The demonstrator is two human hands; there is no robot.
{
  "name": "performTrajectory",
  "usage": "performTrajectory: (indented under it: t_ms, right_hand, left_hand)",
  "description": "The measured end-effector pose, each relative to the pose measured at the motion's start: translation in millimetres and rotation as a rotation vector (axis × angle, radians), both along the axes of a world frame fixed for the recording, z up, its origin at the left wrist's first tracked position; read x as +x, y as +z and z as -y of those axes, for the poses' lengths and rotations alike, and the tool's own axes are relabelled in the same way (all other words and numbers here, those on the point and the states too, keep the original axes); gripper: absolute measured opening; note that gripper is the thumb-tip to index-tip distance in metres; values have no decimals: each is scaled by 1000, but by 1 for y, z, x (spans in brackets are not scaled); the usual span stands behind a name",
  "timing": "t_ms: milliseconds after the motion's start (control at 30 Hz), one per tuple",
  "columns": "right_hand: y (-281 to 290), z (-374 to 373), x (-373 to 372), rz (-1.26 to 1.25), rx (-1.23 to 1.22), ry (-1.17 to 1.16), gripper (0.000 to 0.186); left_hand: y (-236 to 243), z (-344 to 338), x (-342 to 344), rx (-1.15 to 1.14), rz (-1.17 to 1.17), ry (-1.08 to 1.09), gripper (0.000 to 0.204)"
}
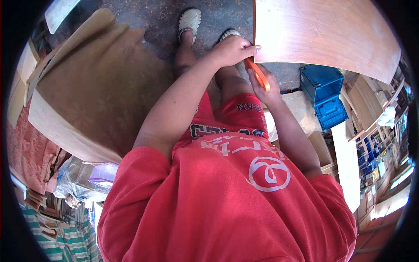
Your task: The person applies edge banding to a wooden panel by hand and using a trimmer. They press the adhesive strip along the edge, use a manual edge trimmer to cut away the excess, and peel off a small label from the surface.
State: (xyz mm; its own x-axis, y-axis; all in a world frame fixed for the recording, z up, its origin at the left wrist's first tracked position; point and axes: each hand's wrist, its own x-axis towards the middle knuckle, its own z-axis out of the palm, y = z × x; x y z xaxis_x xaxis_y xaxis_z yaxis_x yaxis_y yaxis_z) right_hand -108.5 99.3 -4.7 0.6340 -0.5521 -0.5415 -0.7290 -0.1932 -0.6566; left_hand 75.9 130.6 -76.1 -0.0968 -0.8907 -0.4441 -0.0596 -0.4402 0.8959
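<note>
Holds orange-handled tool (262, 79) at near corner of wooden panel (321, 32).
Closes right hand (267, 85) around the handle, probably for firm control; bends fingers of left hand (233, 50), with thumb over the panel's edge, perhaps for steadying. Cannot say if left fingers also pinch the tool's dark end, hidden there. Has both hands before the knees, likely for easy reach. Farther out, has blue crate (323, 72) near panel's lower edge, large brown sheet (87, 87) left of legs.

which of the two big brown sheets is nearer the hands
The smooth, light-brown panel at upper right: the left hand overlaps its edge, while the darker, curled sheet at left lies farther off.
</note>
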Motion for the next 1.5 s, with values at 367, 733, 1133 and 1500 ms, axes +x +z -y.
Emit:
performTrajectory:
  t_ms: [367,733,1133,1500]
  right_hand:
    - [0,6,0,13,79,-17,23]
    - [4,7,0,-43,39,26,25]
    - [8,6,0,-62,1,51,23]
    - [13,8,2,-49,-39,82,23]
  left_hand:
    - [-1,0,-3,55,-5,22,54]
    - [-4,-2,-5,23,-28,35,45]
    - [-7,-2,-9,20,-63,81,42]
    - [-13,-4,-14,6,-159,144,43]
